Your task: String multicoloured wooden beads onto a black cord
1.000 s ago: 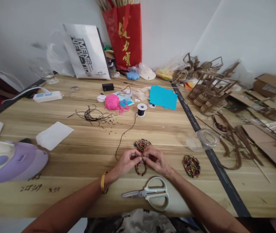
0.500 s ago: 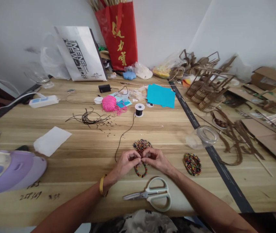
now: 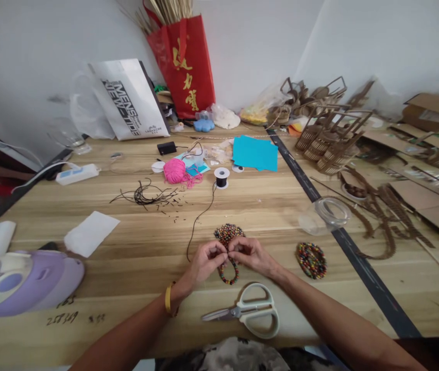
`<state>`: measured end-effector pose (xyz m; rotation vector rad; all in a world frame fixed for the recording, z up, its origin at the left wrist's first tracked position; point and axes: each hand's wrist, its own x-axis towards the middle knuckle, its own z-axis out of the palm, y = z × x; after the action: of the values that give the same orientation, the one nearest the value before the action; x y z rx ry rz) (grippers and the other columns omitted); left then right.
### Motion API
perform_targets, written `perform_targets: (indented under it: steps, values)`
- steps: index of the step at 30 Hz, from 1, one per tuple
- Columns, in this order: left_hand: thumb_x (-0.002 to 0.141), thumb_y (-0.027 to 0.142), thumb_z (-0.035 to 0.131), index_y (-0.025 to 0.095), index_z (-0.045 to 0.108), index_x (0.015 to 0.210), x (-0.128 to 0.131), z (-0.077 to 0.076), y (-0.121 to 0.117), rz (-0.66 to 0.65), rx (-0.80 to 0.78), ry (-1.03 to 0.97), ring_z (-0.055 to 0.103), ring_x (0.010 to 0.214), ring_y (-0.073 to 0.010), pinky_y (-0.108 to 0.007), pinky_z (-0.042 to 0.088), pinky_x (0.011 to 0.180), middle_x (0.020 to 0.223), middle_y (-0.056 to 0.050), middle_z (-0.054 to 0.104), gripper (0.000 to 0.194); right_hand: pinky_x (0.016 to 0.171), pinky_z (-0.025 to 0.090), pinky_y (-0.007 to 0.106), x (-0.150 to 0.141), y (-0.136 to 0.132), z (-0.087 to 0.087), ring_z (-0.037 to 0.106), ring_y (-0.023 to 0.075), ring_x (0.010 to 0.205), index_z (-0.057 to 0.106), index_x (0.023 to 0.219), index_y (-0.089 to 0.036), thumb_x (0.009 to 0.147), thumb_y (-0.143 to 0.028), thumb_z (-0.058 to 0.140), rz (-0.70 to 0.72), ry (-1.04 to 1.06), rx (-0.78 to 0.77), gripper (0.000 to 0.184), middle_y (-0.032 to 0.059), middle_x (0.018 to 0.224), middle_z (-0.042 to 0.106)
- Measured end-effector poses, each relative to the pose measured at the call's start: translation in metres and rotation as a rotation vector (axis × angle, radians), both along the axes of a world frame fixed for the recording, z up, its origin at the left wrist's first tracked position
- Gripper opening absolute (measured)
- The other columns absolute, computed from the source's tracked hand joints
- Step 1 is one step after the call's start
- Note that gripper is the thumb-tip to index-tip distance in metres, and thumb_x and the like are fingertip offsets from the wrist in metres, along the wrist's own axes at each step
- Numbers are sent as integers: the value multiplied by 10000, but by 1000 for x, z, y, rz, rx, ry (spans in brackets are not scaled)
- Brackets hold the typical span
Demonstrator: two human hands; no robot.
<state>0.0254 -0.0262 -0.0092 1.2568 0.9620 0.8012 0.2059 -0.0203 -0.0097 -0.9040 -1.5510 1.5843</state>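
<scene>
My left hand [image 3: 206,262] and my right hand [image 3: 251,253] meet fingertip to fingertip over the wooden table [image 3: 134,242]. Both pinch a loop of small multicoloured beads [image 3: 230,276] that hangs below the fingers. A black cord [image 3: 200,216] runs from my left hand up to a small spool [image 3: 221,176]. Just beyond my fingers lies a pile of beaded strands [image 3: 227,232]. A second coil of coloured beads [image 3: 311,259] rests to the right of my right hand. White-handled scissors [image 3: 249,313] lie close to the table's near edge, below my hands.
A purple and white appliance [image 3: 22,281] sits at the left, with white paper [image 3: 90,233] beside it. Cut black cord scraps [image 3: 144,195], pink yarn [image 3: 175,170] and teal paper [image 3: 255,153] lie further back. A clear jar [image 3: 325,215] lies on its side; cardboard pieces [image 3: 335,139] crowd the right.
My hands stay pinched together on the bead loop in the same spot. The camera has tilted and shifted slightly, so everything sits a little lower and to the right in view.
</scene>
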Motion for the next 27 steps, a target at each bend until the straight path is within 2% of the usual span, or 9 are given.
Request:
perform_targets:
  steps: [11,20,27]
  values:
    - [744,293,655,133,564,735,1,4,0,-6,-2,6,557,561,-104,-224,446,583,619,2,597,184,497,302,206,2,1,-1,391,75,534,577,772,-138,784,-407,671,3,-4,-3,285,-35,608,487]
    - [753,309,644,133,564,748,0,4,1,-17,7,52,556,577,-116,-230,430,584,627,-11,615,194,500,313,209,3,2,0,408,79,541,582,783,-142,784,-422,668,25,23,-10,292,-39,602,471]
    - [771,328,628,131,566,756,1,3,0,-51,33,56,532,570,-110,-223,419,573,609,1,585,208,563,398,209,2,3,-1,495,85,595,513,809,-156,745,-375,723,5,119,-35,310,-26,691,538]
